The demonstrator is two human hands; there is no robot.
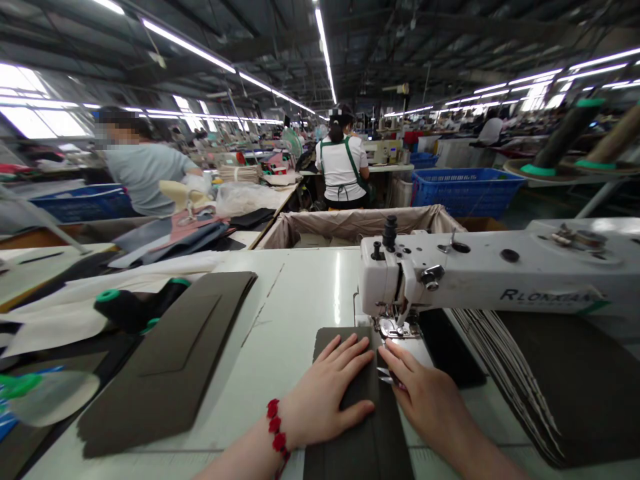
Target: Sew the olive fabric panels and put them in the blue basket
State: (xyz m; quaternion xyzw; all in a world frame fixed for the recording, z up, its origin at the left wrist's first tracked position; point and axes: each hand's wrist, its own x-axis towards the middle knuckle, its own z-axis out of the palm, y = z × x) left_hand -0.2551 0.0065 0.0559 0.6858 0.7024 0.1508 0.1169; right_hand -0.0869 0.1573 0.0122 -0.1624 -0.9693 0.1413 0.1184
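A dark olive fabric panel (357, 453) lies in front of the sewing machine (395, 273), its far end just left of the needle plate (399, 328). My left hand (333, 393), with a red bracelet at the wrist, rests flat on this panel, fingers spread. Along the panel's right edge lies my right hand (425, 390), fingertips touching the fabric near the presser foot. Thread snips (385, 376) are tucked in that hand; their blades poke out to the left under the fingers, and the handles are mostly hidden.
Stacked olive panels (165, 373) lie at left beside black thread cones (123, 308). A black phone-like slab (453, 353) and more folded panels (565, 373) sit under the machine arm. Beyond the table stands a cloth-lined bin (360, 220). Two people work farther back.
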